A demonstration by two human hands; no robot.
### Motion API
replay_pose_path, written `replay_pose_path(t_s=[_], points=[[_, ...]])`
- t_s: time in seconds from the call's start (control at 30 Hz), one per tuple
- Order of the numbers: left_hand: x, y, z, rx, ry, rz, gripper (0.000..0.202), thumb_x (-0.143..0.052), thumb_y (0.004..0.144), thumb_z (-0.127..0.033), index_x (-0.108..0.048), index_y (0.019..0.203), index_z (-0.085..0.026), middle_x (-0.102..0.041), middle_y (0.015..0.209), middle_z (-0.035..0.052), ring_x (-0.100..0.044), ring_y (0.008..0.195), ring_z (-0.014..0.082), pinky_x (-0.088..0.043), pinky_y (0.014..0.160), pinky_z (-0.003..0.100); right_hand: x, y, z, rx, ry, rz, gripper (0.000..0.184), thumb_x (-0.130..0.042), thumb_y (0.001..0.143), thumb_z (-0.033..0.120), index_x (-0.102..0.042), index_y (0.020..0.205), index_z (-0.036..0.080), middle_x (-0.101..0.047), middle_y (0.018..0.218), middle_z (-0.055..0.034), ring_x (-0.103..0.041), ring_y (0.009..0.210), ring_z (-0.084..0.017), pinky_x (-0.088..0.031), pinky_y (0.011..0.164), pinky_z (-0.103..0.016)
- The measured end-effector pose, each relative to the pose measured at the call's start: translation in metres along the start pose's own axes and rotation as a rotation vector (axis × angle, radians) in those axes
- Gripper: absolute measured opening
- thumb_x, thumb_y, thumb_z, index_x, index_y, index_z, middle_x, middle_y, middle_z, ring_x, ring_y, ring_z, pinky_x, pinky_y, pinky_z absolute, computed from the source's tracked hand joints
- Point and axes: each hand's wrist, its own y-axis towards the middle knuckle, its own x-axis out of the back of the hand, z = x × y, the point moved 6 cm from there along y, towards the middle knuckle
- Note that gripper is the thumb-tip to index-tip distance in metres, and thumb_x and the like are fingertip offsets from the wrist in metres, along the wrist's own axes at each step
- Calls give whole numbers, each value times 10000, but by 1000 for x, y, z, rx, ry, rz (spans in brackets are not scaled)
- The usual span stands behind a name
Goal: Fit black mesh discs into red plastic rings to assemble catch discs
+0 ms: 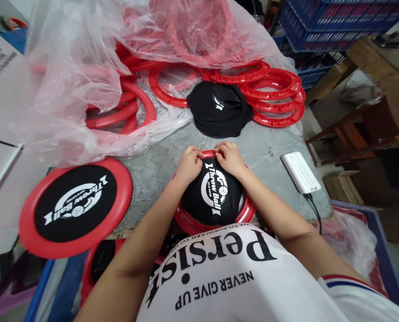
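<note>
Black fabric (pixel 213 197), round red ring (pixel 183 219), fingers (pixel 196 155) seemingly pinching

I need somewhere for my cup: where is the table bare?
Bare tabletop shows between the cloth-covered ring and the black cloth pile, and between that ring and the power bank. Red rings and plastic bag crowd the far side.

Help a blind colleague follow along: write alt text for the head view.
The left hand and right hand pinch a black fabric cover printed "Throw Ball" over the far edge of a red ring on a grey table. A covered red disc lies to the left; loose red rings, spare black covers and a clear plastic bag lie beyond.
</note>
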Motion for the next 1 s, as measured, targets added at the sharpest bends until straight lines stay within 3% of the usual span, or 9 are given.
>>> replay_pose_path(t_s=[0.17,0.3,0.53,1.0], points=[[-12,-2,-4,-64,55,19,244,-540,844,-108,-745,954,-182,-582,1448,116,-565,1347,248,-416,1219,429,-6,17,13,25,-29,177,112,-586,872,196,-697,861,199,-705,1144,-130,-588,1127,-300,-428,1078,-475],[-15,3,-3,-50,79,13,162,-596,872,-164,-753,902,-188,-604,1441,109,-559,1344,265,-392,1228,448,-15,24,10,-16,51,263,153,-598,843,162,-644,706,210,-727,1009,-80,-630,1072,-244,-423,1077,-422],[-13,4,-3,3,56,-14,152,-612,885,-171,-738,820,-224,-670,1362,54,-577,1273,262,-421,1182,459,-17,16,3,-30,122,198,134,-604,857,179,-632,730,211,-711,1102,-71,-602,1090,-236,-420,1062,-419],[-14,4,-2,28,42,-37,181,-571,901,-157,-721,816,-213,-695,1296,73,-595,1243,244,-379,1202,440,-18,11,5,-18,40,183,152,-502,941,216,-607,832,222,-682,1121,-94,-575,1098,-251,-430,1037,-420]])
